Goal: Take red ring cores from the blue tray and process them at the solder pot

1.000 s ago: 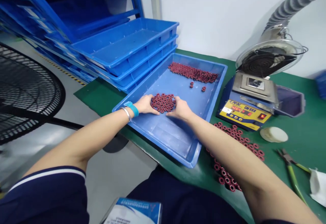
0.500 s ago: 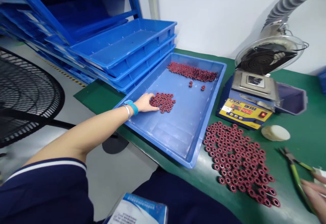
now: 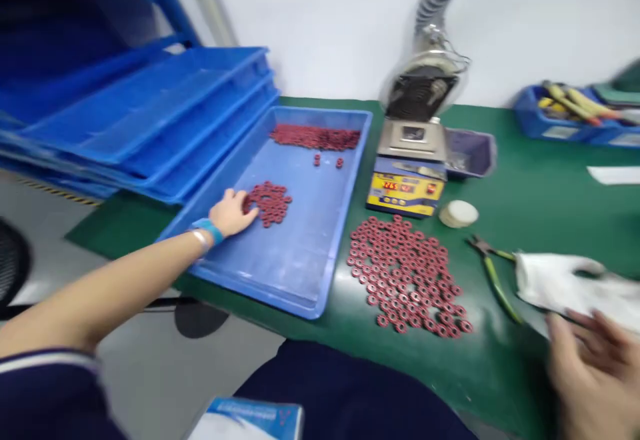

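Inside the blue tray (image 3: 320, 267), my left hand (image 3: 233, 213) rests at the left edge of a loose cluster of small red ring-shaped parts (image 3: 273, 208). Its thumb and fingers are apart and touch the outermost rings. Blurred by motion, my right hand (image 3: 595, 367) is low at the right with thumb and fingers apart; I see nothing between them. Just beyond it lies a white cloth or glove (image 3: 555, 283). Green-handled pliers (image 3: 493, 277) lie left of the cloth. Many more red rings (image 3: 400, 267) are spread on the green table (image 3: 320, 353) between the tray and the pliers.
Packed rows of red rings (image 3: 315, 137) line the tray's far end. Stacked blue trays (image 3: 210, 120) stand left. A yellow-fronted solder pot (image 3: 407, 180) sits behind the loose rings, near a round whitish pad (image 3: 459, 213) and a purple bin (image 3: 473, 153). Blue tool bins (image 3: 555, 123) are far right.
The view has swung to the right, bringing the cloth and tool bins into sight. My right hand is off the pliers and beside the cloth. My left hand remains at the cluster.
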